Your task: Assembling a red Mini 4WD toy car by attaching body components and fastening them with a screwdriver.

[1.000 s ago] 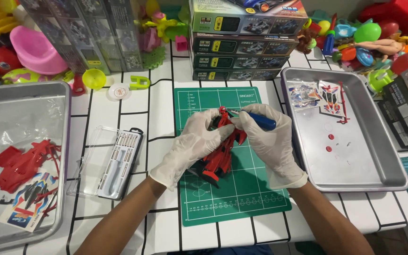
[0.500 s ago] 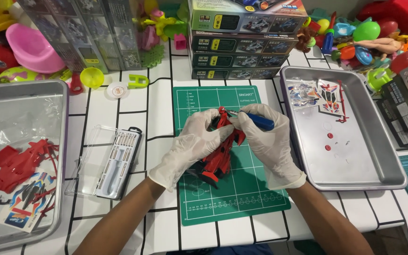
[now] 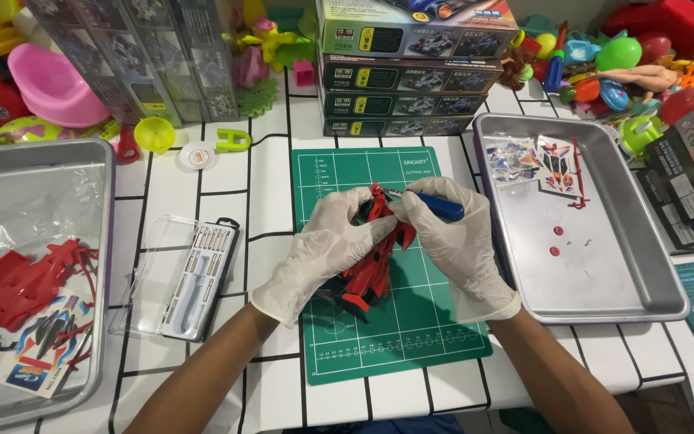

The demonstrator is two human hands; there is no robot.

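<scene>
Both my hands wear white gloves and meet over a green cutting mat (image 3: 411, 337). My left hand (image 3: 323, 249) grips a red toy race car (image 3: 373, 265) by its body and tilts it up off the mat. A blue-handled screwdriver (image 3: 442, 207) sits in my right hand (image 3: 451, 241), its tip at the car's upper end. The car's black wheels are partly hidden under my left hand.
A metal tray (image 3: 628, 265) on the right holds sticker sheets and small red parts. The left metal tray (image 3: 42, 173) holds a red car shell and a sticker sheet. A clear screwdriver set case (image 3: 194, 277) lies left of the mat. Stacked model kit boxes (image 3: 411, 72) and toys line the back.
Both hands and the car stay in nearly the same place. The right hand has shifted very slightly with the screwdriver at the car's top.
</scene>
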